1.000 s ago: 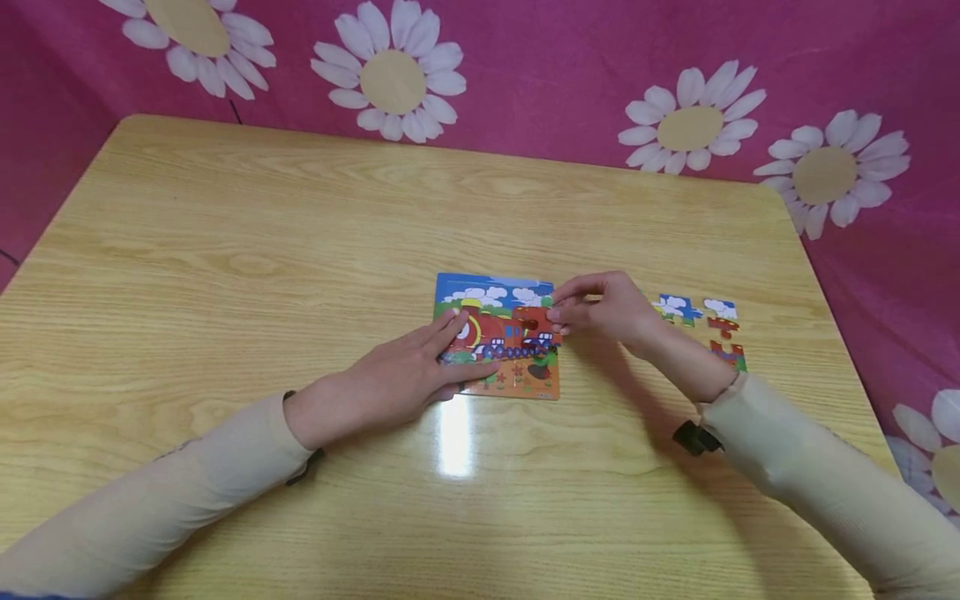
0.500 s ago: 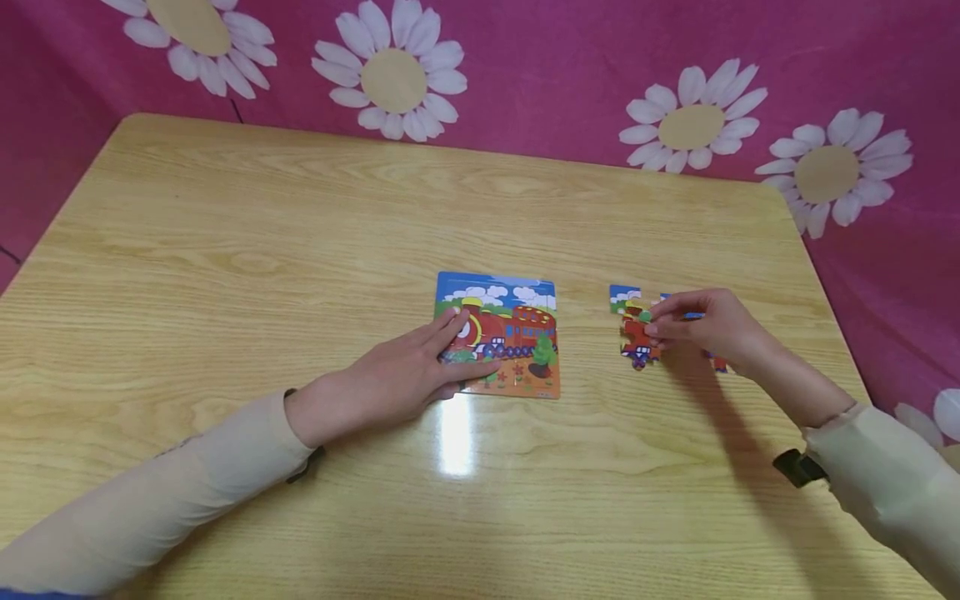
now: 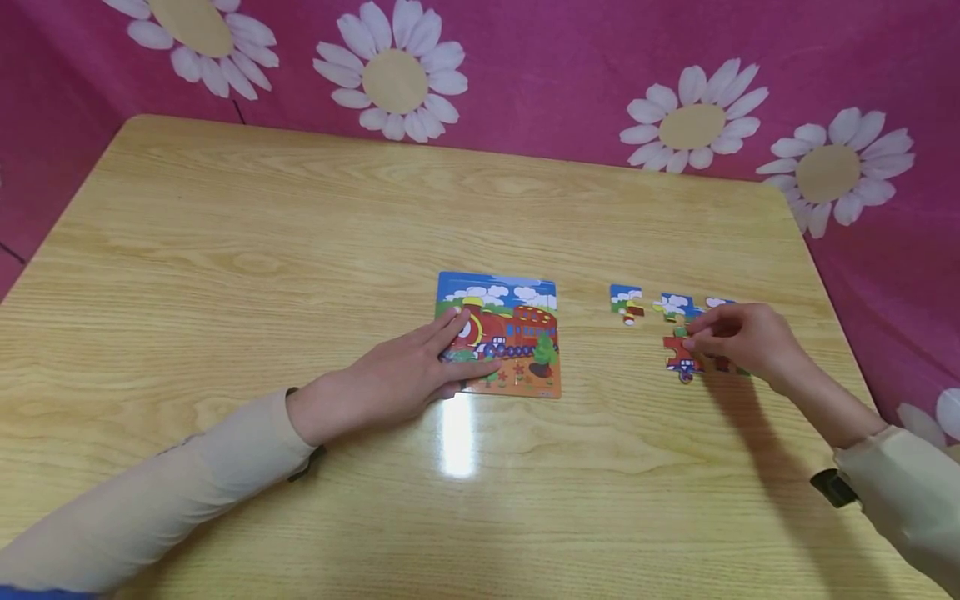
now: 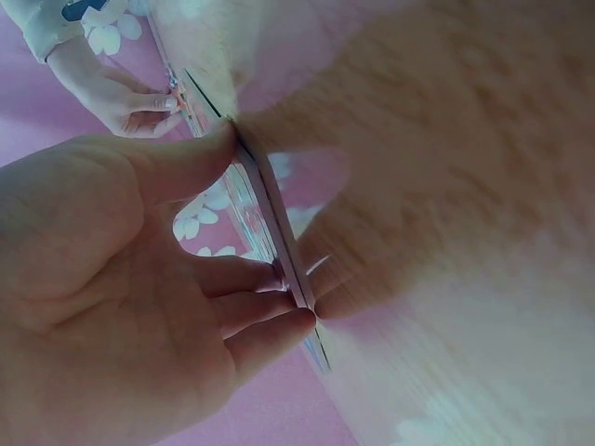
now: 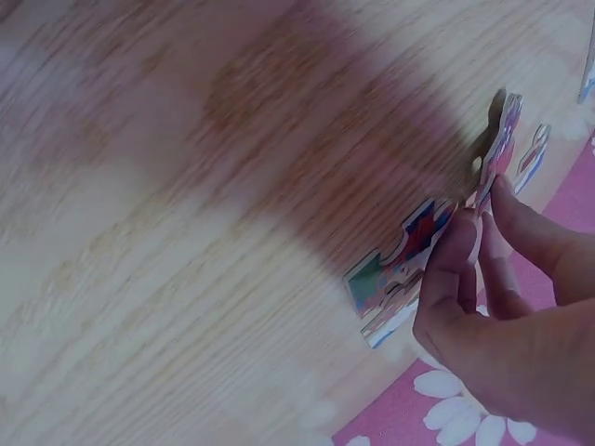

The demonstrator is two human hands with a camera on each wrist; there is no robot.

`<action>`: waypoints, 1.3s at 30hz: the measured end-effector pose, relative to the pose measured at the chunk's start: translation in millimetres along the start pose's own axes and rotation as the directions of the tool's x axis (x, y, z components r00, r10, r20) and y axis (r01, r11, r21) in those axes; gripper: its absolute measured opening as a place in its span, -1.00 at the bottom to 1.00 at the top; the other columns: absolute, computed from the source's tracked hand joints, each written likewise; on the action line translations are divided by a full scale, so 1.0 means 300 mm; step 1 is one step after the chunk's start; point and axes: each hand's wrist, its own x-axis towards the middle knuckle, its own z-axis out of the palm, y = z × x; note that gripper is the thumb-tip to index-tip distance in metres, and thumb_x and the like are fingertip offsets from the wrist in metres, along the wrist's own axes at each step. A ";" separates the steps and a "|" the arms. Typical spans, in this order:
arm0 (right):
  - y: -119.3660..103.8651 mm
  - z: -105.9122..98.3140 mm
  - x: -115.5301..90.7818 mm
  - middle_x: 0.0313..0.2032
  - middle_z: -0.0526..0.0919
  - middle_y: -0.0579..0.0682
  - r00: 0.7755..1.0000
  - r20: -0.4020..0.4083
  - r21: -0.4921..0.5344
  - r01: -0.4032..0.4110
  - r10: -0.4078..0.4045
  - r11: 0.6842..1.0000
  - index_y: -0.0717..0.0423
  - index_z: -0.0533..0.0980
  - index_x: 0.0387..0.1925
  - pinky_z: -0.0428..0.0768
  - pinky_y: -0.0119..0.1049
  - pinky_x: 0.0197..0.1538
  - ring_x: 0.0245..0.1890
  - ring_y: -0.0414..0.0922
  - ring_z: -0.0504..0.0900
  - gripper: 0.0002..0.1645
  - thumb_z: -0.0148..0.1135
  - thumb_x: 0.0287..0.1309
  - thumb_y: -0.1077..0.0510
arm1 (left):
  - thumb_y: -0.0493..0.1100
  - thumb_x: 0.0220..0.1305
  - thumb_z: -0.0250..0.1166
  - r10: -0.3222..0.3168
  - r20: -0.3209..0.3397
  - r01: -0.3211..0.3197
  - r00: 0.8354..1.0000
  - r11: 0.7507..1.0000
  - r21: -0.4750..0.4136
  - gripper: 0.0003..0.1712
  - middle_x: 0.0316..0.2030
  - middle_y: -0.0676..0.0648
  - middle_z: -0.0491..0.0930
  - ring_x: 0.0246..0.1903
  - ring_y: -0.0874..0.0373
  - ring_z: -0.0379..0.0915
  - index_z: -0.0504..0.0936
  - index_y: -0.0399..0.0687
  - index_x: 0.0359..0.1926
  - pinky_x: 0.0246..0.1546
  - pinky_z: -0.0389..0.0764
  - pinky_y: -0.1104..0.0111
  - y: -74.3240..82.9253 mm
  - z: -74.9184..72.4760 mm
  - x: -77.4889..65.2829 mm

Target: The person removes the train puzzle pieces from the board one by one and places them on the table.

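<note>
My left hand (image 3: 382, 387) lies across the lower left of a train jigsaw puzzle (image 3: 528, 292) in the head view, its fingers extended over the picture. The left wrist view shows this hand's thumb and fingertips touching the puzzle (image 4: 270, 200), seen edge-on. To the right, my right hand (image 3: 753, 342) pinches a red jigsaw piece (image 3: 678, 356) between thumb and fingers. The right wrist view has this jigsaw piece (image 5: 505, 149) tilted at the fingertips, close to other loose pieces. My right fingers partly hide those pieces in the head view.
Several loose jigsaw pieces lie right of the puzzle, among them a blue-and-white one (image 3: 677, 305) and one with a red knob (image 3: 627, 300). The wooden table (image 3: 300, 217) meets a pink flowered cloth (image 3: 540, 75) at its far edge.
My right hand has carried the red jigsaw piece rightward from over the puzzle's right side to the loose pieces. The left hand has stayed on the puzzle.
</note>
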 end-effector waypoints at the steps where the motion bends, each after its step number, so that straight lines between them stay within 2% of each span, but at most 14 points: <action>1: 0.004 0.000 -0.001 -0.44 0.66 0.04 1.000 -0.009 -0.003 0.003 -0.003 1.000 0.35 0.59 -0.16 0.51 -0.26 -0.58 -0.62 -0.09 0.50 -0.72 0.36 0.20 0.20 | -0.10 0.49 0.09 0.000 -0.001 0.000 1.000 1.000 0.000 -0.48 0.42 -0.49 0.01 0.44 -0.32 -0.13 0.36 0.22 0.42 0.34 0.19 0.03 0.000 0.000 0.000; 10: 0.009 0.008 -0.010 -0.49 0.62 0.02 0.998 -0.058 -0.030 0.027 -0.029 0.999 0.31 0.60 -0.24 0.49 -0.29 -0.60 -0.64 -0.13 0.50 -0.75 0.39 0.17 0.18 | -0.08 0.49 0.09 -0.001 0.002 0.001 1.000 1.000 -0.001 -0.47 0.42 -0.47 0.02 0.44 -0.31 -0.13 0.35 0.23 0.43 0.35 0.17 0.04 0.003 -0.004 0.000; 15: -0.017 0.013 -0.013 -0.48 0.63 0.03 0.995 -0.084 -0.006 0.048 -0.049 0.999 0.30 0.61 -0.24 0.47 -0.31 -0.61 -0.63 -0.16 0.49 -0.72 0.43 0.13 0.15 | -0.07 0.48 0.11 0.016 -0.005 -0.016 1.000 0.999 0.037 -0.46 0.40 -0.50 0.04 0.43 -0.32 -0.09 0.35 0.23 0.43 0.36 0.16 0.02 0.003 -0.003 -0.001; 21: -0.075 0.052 0.001 -0.45 0.66 0.05 0.979 -0.139 0.032 0.157 -0.151 0.987 0.27 0.65 -0.29 0.42 -0.42 -0.60 -0.56 -0.32 0.49 -0.78 0.48 0.05 0.22 | -0.04 0.47 0.13 0.003 -0.028 -0.001 1.000 0.997 0.072 -0.45 0.42 -0.44 0.07 0.44 -0.29 -0.10 0.35 0.31 0.42 0.31 0.24 -0.04 0.007 -0.001 -0.008; 26: -0.151 0.104 0.025 -0.39 0.70 0.13 0.956 -0.157 0.113 0.268 -0.249 0.957 0.31 0.65 -0.27 0.50 -0.54 -0.46 -0.48 -0.38 0.57 -0.82 0.44 0.06 0.31 | -0.02 0.46 0.14 -0.010 -0.045 0.012 0.999 0.999 0.051 -0.46 0.44 -0.42 0.03 0.45 -0.27 -0.12 0.36 0.34 0.42 0.33 0.19 -0.04 0.006 -0.001 -0.021; 30: -0.235 0.145 0.048 -0.32 0.72 0.18 0.950 -0.119 0.194 0.307 -0.288 0.932 0.33 0.64 -0.22 0.56 -0.54 -0.35 -0.41 -0.36 0.63 -0.82 0.40 0.11 0.33 | -0.03 0.47 0.13 -0.045 -0.047 0.046 0.998 0.999 0.019 -0.47 0.45 -0.39 0.00 0.46 -0.25 -0.15 0.36 0.34 0.41 0.37 0.12 -0.02 -0.002 0.000 -0.043; 35: -0.353 0.199 0.089 -0.23 0.73 0.20 0.963 -0.022 0.295 0.263 -0.269 0.918 0.35 0.64 -0.14 0.59 -0.49 -0.29 -0.31 -0.22 0.69 -0.79 0.34 0.17 0.35 | -0.04 0.47 0.12 -0.062 -0.058 0.063 0.996 0.998 0.001 -0.47 0.44 -0.41 0.02 0.46 -0.26 -0.14 0.37 0.30 0.41 0.35 0.14 -0.05 -0.008 0.005 -0.074; 39: -0.448 0.241 0.127 -0.21 0.73 0.16 0.965 0.034 0.322 0.235 -0.259 0.917 0.31 0.65 -0.10 0.58 -0.42 -0.23 -0.23 -0.08 0.70 -0.75 0.36 0.17 0.30 | -0.04 0.46 0.13 -0.060 -0.074 0.062 0.995 0.998 0.016 -0.47 0.44 -0.41 0.03 0.45 -0.25 -0.09 0.38 0.28 0.41 0.34 0.16 -0.06 -0.009 0.010 -0.092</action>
